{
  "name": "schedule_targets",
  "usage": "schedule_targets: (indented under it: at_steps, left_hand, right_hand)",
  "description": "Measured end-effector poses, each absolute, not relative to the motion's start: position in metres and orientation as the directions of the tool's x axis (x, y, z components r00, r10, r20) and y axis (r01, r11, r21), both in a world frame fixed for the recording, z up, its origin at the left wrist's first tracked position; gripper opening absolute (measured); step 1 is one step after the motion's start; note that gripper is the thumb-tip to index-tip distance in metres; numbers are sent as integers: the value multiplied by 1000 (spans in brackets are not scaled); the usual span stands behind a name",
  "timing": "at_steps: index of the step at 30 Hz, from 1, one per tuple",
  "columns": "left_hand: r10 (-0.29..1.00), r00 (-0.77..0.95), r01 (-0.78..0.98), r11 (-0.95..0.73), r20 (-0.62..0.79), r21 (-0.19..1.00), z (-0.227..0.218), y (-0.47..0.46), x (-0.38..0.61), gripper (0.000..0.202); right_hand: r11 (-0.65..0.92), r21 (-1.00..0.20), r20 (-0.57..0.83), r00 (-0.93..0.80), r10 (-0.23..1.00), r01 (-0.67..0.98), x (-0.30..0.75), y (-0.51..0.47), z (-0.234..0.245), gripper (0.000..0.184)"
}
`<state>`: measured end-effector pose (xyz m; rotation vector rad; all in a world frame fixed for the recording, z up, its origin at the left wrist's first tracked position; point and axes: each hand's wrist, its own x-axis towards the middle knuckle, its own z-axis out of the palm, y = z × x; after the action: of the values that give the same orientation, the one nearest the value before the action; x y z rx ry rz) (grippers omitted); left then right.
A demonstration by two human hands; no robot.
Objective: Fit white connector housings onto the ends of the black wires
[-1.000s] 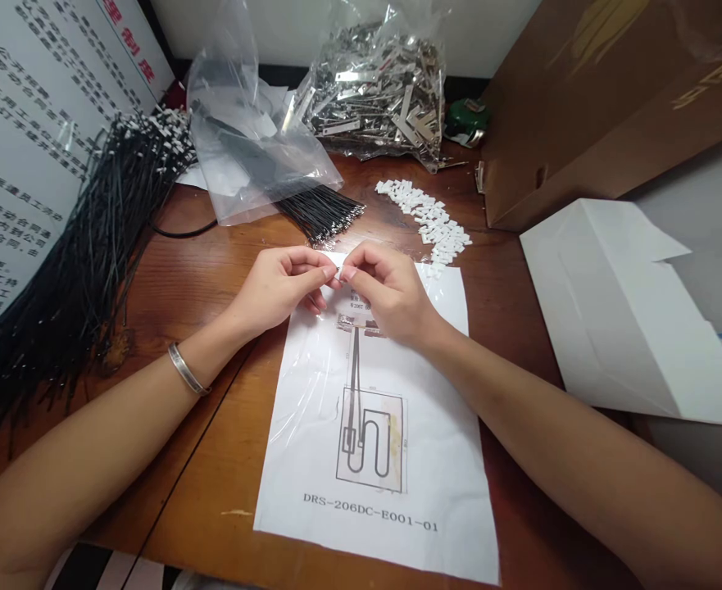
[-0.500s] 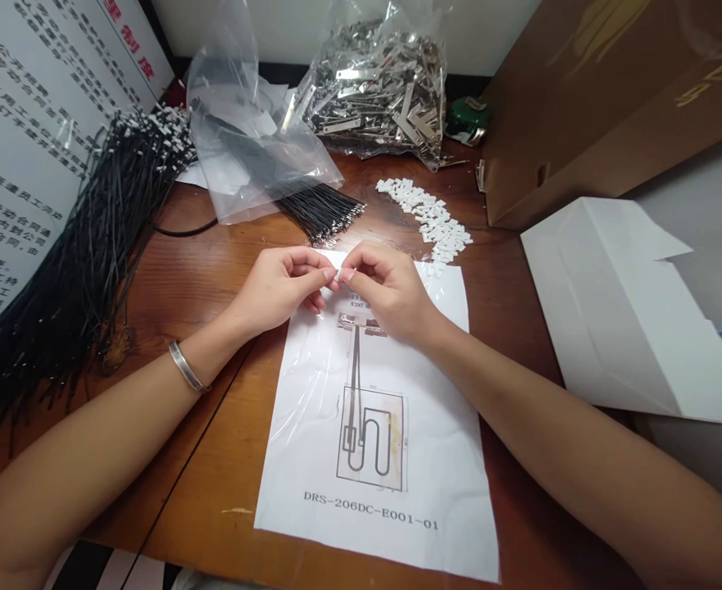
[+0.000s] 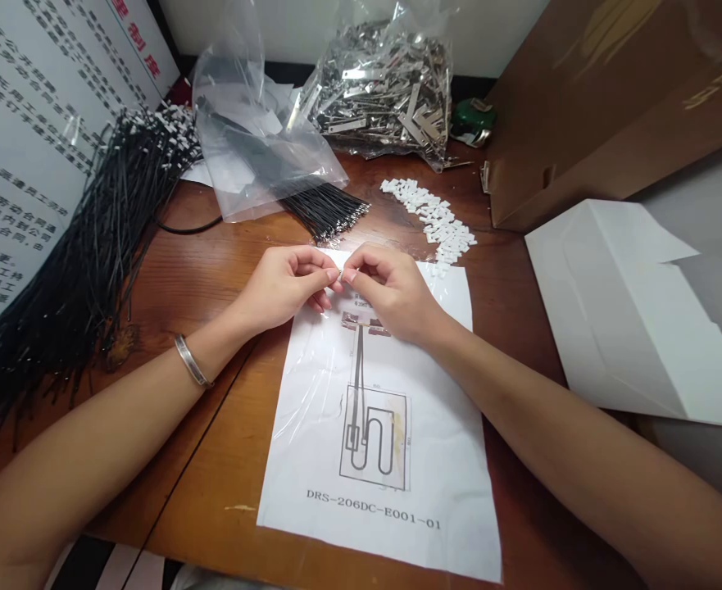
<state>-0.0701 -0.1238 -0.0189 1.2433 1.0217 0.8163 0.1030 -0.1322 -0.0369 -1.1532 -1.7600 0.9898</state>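
Observation:
My left hand [image 3: 296,283] and my right hand [image 3: 388,291] meet fingertip to fingertip over the top of a printed drawing sheet [image 3: 311,459]. Both are closed in a pinch. A tiny metallic glint shows between the fingertips, too small to name. Just beyond my hands, black wires [image 3: 324,209] with metal tips stick out of a clear plastic bag [image 3: 238,176]. Behind my right hand lies a scattered heap of small white connector housings [image 3: 438,217].
A big bundle of black wires [image 3: 90,229] with white ends lies at the left against a printed board [image 3: 34,106]. A clear bag of metal strips [image 3: 385,90] stands at the back beside a green roll [image 3: 474,119]. Brown cardboard [image 3: 538,123] and a white folded box [image 3: 624,311] are at the right.
The whole view has shifted slightly, so things appear a little further right. My hands keep the same pinch, fingertips together; nothing is visibly taken up or let go.

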Motion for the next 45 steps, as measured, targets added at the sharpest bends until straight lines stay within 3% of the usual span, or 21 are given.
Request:
schedule_targets:
  at_steps: [8, 15, 21, 29, 38, 42, 45]
  left_hand:
    - [950, 275, 7, 149, -145, 989, -17, -127, -65, 14]
    - [963, 242, 3, 120, -117, 993, -17, -129, -65, 13]
    - [957, 265, 6, 118, -116, 993, -20, -129, -65, 20]
    - [961, 262, 6, 95, -93, 995, -21, -129, -63, 11]
    - [953, 269, 36, 131, -136, 991, -16, -131, -62, 10]
    - [943, 308, 53, 117, -128, 992, -15, -132, -63, 12]
    - [916, 386, 107, 73, -109, 992, -18, -131, -66, 16]
  right_hand:
    - [396, -826, 413, -47, 910, 401, 95, -138, -41, 9]
    - [463, -740, 517, -27, 855, 488, 93, -140, -42, 8]
    - [468, -706, 535, -34, 844, 532, 93, -141, -41, 14]
    - [478, -706, 534, -50, 844, 522, 93, -141, -42, 15]
    - [402, -787, 472, 38, 881, 468, 93, -140, -40, 13]
    - [347, -861, 410, 102, 907, 372, 94, -135, -43, 10]
    - [263, -908, 335, 189, 923, 326, 102, -124, -54, 20]
